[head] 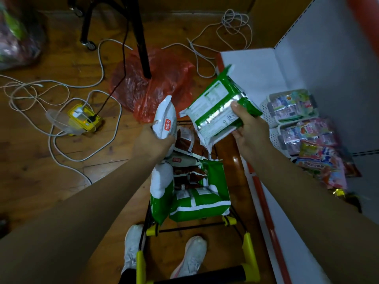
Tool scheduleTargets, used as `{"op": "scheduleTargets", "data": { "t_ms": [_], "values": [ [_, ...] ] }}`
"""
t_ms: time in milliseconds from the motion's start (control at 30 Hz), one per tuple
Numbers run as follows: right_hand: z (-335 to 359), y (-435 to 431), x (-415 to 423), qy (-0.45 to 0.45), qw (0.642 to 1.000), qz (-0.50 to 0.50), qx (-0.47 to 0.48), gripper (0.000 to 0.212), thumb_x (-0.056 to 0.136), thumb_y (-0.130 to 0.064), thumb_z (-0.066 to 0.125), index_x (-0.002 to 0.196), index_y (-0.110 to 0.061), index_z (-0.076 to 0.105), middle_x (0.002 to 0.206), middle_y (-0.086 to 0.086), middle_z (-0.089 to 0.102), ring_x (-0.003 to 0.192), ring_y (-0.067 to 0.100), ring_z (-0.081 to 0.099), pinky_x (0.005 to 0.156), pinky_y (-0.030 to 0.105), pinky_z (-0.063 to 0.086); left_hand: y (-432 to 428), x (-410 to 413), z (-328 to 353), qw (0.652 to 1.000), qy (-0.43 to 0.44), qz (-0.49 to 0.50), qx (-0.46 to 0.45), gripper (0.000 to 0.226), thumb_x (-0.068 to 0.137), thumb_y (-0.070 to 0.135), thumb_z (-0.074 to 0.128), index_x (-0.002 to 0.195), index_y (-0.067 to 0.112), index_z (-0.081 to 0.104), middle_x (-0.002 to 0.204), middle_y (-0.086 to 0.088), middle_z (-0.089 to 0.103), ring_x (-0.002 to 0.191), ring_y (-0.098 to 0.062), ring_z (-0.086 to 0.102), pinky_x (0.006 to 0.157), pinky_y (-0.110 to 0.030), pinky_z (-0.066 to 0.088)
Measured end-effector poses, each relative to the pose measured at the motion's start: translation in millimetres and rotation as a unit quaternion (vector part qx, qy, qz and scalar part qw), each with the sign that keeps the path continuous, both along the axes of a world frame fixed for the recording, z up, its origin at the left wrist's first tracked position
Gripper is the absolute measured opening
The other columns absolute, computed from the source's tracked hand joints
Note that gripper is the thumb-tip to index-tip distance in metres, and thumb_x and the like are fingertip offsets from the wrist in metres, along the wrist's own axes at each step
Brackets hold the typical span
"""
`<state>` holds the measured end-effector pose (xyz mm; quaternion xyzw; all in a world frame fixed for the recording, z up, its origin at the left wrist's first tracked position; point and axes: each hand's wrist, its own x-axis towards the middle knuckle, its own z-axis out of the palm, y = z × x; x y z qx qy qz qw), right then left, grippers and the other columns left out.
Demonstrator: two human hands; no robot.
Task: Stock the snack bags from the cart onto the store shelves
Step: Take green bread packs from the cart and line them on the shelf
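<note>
My right hand grips a stack of green and white snack bags, held above the cart and tilted toward the white shelf on the right. In my left hand is a white snack bag with a red label, lifted just over the cart. The small cart, with yellow joints and a black handle, stands below me and holds several more bags, green and white ones in front and brown ones behind.
White baskets of colourful packets and loose candy bags sit on the shelf at right. On the wooden floor lie tangled white cables, a yellow power strip, a red plastic bag and a black stand leg. My white shoes stand beneath the cart.
</note>
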<state>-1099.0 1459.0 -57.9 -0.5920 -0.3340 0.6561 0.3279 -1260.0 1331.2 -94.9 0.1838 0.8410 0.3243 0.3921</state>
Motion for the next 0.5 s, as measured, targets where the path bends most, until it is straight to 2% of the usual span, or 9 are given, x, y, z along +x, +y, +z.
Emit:
{"op": "scheduleTargets", "data": {
  "t_ms": [100, 167, 233, 367, 433, 500],
  "values": [
    [11.2, -6.4, 6.1, 0.033, 0.997, -0.033, -0.060, 0.037, 0.080, -0.020, 0.073, 0.115, -0.009, 0.064, 0.109, 0.008, 0.070, 0.099, 0.020, 0.067, 0.077, 0.034, 0.057, -3.5, -3.4, 11.4, 1.000, 0.004, 0.013, 0.002, 0.059, 0.070, 0.041, 0.073, 0.112, 0.011, 0.043, 0.107, -0.011, 0.061, 0.095, -0.031, 0.061, 0.084, -0.048, 0.053],
    [17.4, -10.5, 8.7, 0.059, 0.995, -0.028, -0.074, 0.038, 0.083, -0.020, 0.071, 0.118, -0.009, 0.062, 0.110, 0.009, 0.070, 0.098, 0.021, 0.068, 0.078, 0.037, 0.058, -7.9, -4.8, 17.1, 1.000, 0.013, 0.010, -0.003, 0.053, 0.074, 0.038, 0.072, 0.108, 0.014, 0.039, 0.106, -0.011, 0.059, 0.095, -0.031, 0.060, 0.084, -0.049, 0.052],
    [23.9, -14.2, 9.7, 0.084, 0.993, -0.024, -0.083, 0.040, 0.084, -0.020, 0.069, 0.121, -0.009, 0.061, 0.113, 0.010, 0.069, 0.103, 0.024, 0.067, 0.083, 0.043, 0.057, -11.8, -4.9, 26.4, 1.000, 0.020, -0.005, -0.002, 0.054, 0.075, 0.040, 0.070, 0.113, 0.013, 0.043, 0.107, -0.011, 0.062, 0.094, -0.031, 0.061, 0.084, -0.048, 0.053],
    [40.2, -22.5, 9.6, 0.067, 0.994, -0.022, -0.089, 0.037, 0.087, -0.020, 0.066, 0.122, -0.010, 0.060, 0.111, 0.008, 0.069, 0.101, 0.024, 0.066, 0.080, 0.041, 0.057, -13.4, -6.0, 51.9, 0.996, 0.068, -0.032, 0.040, 0.047, 0.078, 0.031, 0.069, 0.118, 0.012, 0.052, 0.103, -0.007, 0.064, 0.088, -0.028, 0.061, 0.076, -0.039, 0.052],
    [49.4, -27.6, 9.8, 0.059, 0.995, -0.024, -0.080, 0.034, 0.088, -0.020, 0.064, 0.120, -0.009, 0.061, 0.105, 0.006, 0.070, 0.096, 0.022, 0.067, 0.075, 0.038, 0.057, -14.7, -7.8, 66.5, 0.995, 0.070, -0.043, 0.051, 0.050, 0.080, 0.027, 0.069, 0.125, 0.015, 0.049, 0.102, -0.005, 0.060, 0.089, -0.027, 0.059, 0.075, -0.037, 0.052],
    [59.6, -31.4, 10.8, 0.049, 0.997, -0.017, -0.057, 0.031, 0.090, -0.018, 0.062, 0.119, -0.007, 0.060, 0.103, 0.006, 0.070, 0.091, 0.020, 0.068, 0.072, 0.035, 0.056, -17.7, -10.9, 76.5, 0.996, 0.049, -0.041, 0.063, 0.063, 0.078, 0.027, 0.071, 0.132, 0.018, 0.041, 0.103, -0.003, 0.055, 0.091, -0.026, 0.059, 0.080, -0.040, 0.054]
  ]
}}
